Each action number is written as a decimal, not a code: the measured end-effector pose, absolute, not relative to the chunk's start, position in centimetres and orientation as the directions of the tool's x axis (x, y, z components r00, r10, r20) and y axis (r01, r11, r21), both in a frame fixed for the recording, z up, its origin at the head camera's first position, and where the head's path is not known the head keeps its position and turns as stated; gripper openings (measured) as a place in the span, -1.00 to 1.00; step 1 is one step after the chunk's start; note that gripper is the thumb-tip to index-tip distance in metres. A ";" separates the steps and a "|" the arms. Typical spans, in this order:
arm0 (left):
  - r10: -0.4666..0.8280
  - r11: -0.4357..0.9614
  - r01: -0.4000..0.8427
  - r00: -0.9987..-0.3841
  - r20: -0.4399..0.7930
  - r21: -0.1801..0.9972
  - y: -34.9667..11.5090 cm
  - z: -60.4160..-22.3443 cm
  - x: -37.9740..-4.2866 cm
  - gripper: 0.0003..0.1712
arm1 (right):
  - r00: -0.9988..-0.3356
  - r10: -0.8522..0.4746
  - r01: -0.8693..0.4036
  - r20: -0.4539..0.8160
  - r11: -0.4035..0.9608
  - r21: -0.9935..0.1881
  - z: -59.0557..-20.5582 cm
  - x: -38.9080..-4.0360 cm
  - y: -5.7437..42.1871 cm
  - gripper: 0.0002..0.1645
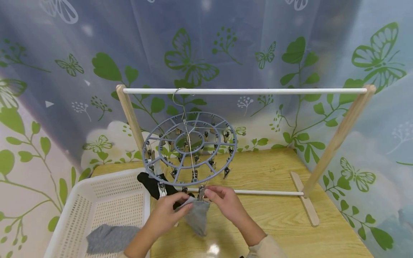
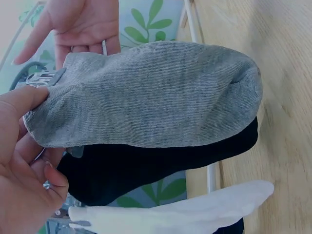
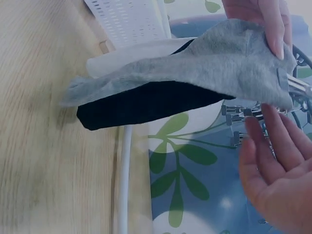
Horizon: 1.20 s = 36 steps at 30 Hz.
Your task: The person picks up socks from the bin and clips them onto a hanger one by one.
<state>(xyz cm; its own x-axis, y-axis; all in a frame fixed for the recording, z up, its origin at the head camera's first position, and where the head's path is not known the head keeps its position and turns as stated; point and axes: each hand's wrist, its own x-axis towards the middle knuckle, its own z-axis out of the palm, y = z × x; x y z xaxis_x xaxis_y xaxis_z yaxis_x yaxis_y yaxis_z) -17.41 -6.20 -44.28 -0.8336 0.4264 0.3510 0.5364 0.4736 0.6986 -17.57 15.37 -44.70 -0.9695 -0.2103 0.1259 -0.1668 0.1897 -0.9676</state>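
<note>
A grey sock point(image 1: 197, 218) hangs from a metal clip point(image 1: 201, 191) at the near edge of the round clip hanger point(image 1: 236, 143). My left hand point(image 1: 167, 212) pinches the sock's cuff between thumb and fingers. In the left wrist view the grey sock point(image 2: 151, 95) hangs in front of a black sock point(image 2: 117, 170) and a white sock point(image 2: 170, 212). Close beside the clip is my right hand point(image 1: 227, 203); in the right wrist view this right hand point(image 3: 282, 170) has its fingers extended, apart from the sock's fabric.
A white basket point(image 1: 67, 208) stands at the left with another grey sock point(image 1: 111, 238) inside. The hanger hooks over the white rod point(image 1: 245, 91) of a wooden-legged rack. Its right leg point(image 1: 338, 139) and lower bar point(image 1: 267, 192) stand on the wooden table point(image 1: 322, 243).
</note>
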 end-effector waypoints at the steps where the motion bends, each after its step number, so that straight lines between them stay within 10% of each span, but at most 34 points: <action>1: 0.424 0.474 0.530 -0.837 0.345 0.703 -6.4 -44.3 -17.4 -0.85 | -0.976 -0.179 -0.155 0.123 0.178 -0.972 -44.7 -17.6 15.4 -0.58; 19: 0.325 0.541 0.474 -0.880 0.348 0.695 -9.1 -44.6 -17.0 -0.90 | -0.902 0.384 -0.175 0.198 0.096 -0.980 -43.9 -17.4 15.8 -0.63; 36: 0.198 0.581 0.506 -0.847 0.493 0.637 -10.4 -45.0 -16.5 -0.86 | -0.967 0.137 -0.201 0.216 0.115 -0.973 -44.4 -18.4 15.3 -0.42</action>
